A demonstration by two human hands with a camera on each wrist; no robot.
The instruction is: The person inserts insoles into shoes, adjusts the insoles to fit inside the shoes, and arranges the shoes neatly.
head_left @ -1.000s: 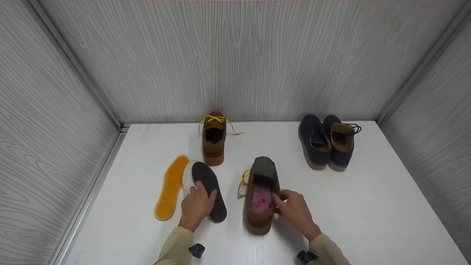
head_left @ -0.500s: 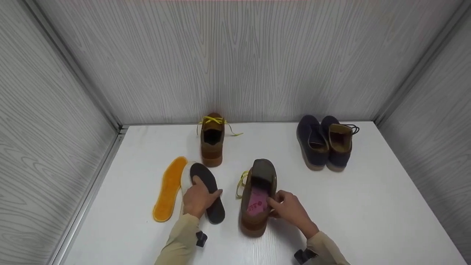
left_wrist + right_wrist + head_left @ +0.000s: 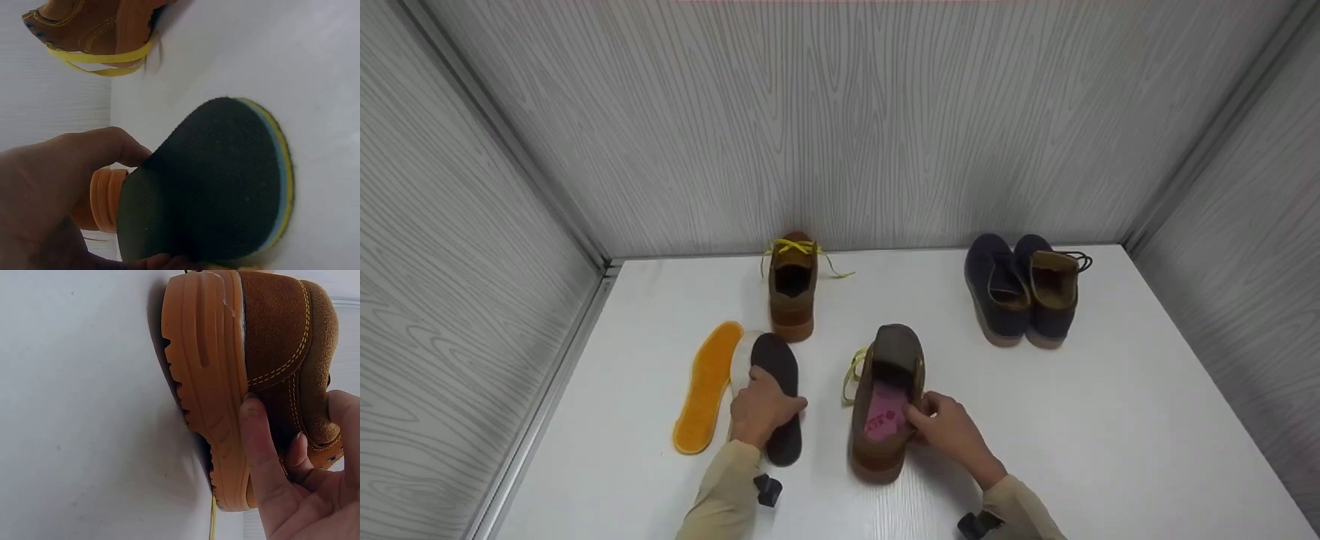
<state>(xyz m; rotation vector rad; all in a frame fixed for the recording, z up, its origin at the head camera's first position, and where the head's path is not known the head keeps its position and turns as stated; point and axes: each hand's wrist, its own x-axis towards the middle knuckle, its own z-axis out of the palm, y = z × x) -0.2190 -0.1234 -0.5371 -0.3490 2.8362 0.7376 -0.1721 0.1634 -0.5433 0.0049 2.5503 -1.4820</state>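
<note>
My left hand grips the black insole across its width, thumb on the right edge and fingers on the left. In the left wrist view that insole curves up slightly between thumb and fingers and shows a blue and yellow layered edge. The brown shoe, with yellow laces and a pink footbed inside, stands right of it. My right hand holds this shoe by its right side, thumb at the opening. In the right wrist view the fingers press its suede side above the tan sole.
A whitish insole lies partly under the left hand, and an orange insole lies left of it. The matching brown shoe stands near the back wall. Two navy shoes stand side by side at the back right.
My left hand has gone from touching the black insole to gripping it, and the insole's near end has swung left. The brown shoe has shifted slightly left with my right hand on it.
</note>
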